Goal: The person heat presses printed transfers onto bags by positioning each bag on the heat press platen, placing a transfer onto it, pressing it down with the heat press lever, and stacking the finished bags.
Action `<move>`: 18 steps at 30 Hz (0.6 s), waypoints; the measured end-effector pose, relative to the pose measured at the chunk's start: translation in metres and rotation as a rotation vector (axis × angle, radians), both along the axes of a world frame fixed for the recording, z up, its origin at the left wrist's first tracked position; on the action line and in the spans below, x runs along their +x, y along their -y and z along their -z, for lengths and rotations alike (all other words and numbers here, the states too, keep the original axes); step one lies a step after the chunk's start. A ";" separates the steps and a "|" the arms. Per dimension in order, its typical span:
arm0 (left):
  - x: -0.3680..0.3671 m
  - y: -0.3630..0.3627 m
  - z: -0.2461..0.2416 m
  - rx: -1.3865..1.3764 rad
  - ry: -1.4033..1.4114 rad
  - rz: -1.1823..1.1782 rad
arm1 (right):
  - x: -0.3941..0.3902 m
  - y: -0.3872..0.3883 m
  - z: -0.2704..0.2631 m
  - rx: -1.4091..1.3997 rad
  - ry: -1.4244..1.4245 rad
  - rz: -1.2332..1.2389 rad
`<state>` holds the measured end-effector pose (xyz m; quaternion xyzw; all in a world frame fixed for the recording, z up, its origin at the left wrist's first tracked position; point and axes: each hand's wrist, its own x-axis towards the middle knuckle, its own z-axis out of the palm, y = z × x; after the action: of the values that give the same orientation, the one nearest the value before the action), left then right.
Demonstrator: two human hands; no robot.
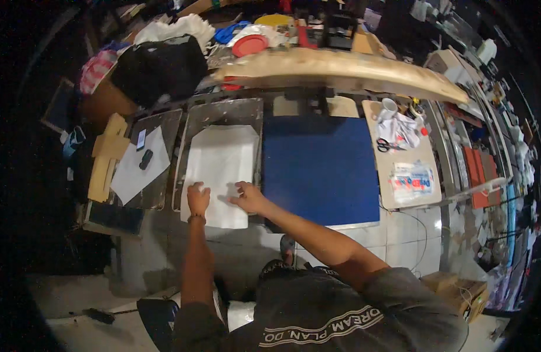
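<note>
Before me lies a long white sheet (222, 154) with angled far corners and crease lines, on a worn dark board (248, 110); its near end hangs past the board's front edge. My left hand (199, 198) is over the sheet's left side, fingers apart. Over its right side is my right hand (248, 197), thumb and fingers spread with nothing between them. Whether either hand presses on the sheet, I cannot tell. Just right of the sheet is a flat dark blue panel (321, 171).
Left, a phone (141, 140) and a small black object (145, 159) lie on white paper (158, 176) beside folded tan cardboard (108, 154). At right, a beige board (406, 156) carries black-handled scissors (387, 145), a white mug (388, 108) and a printed plastic bag (412, 182). A pale plank (336, 66) spans the back.
</note>
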<state>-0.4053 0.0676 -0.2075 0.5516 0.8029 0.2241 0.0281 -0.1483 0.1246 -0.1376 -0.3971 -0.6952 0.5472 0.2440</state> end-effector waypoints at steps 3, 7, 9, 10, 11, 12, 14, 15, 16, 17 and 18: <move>-0.070 0.006 0.046 -0.011 -0.160 -0.277 | -0.043 -0.003 -0.001 -0.001 0.402 0.059; -0.077 -0.005 0.040 -0.166 -0.045 -0.435 | -0.071 -0.012 0.049 -0.075 0.565 0.379; -0.038 -0.061 0.021 -0.215 0.089 -0.387 | -0.045 -0.053 0.112 0.031 0.524 0.572; -0.026 -0.073 0.024 -0.027 0.109 -0.350 | -0.036 -0.066 0.129 0.138 0.448 0.713; -0.033 -0.054 0.020 -0.039 0.094 -0.395 | -0.049 -0.059 0.135 0.128 0.437 0.666; -0.033 -0.047 0.010 -0.056 0.115 -0.451 | -0.054 -0.060 0.137 0.022 0.398 0.687; -0.047 -0.025 0.000 0.001 0.064 -0.452 | -0.060 -0.055 0.132 -0.083 0.346 0.666; -0.049 -0.017 -0.002 0.000 0.055 -0.487 | -0.061 -0.051 0.128 -0.102 0.287 0.631; -0.045 -0.019 -0.005 -0.001 0.052 -0.504 | -0.059 -0.053 0.126 -0.118 0.226 0.606; -0.040 -0.022 -0.009 -0.002 0.049 -0.519 | -0.056 -0.055 0.124 -0.115 0.220 0.582; -0.035 -0.027 -0.012 -0.017 0.027 -0.505 | -0.050 -0.058 0.125 -0.107 0.208 0.583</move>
<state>-0.4398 0.0945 -0.1958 0.3304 0.9167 0.2244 -0.0135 -0.1985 0.1825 -0.2622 -0.6459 -0.5434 0.4464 0.2971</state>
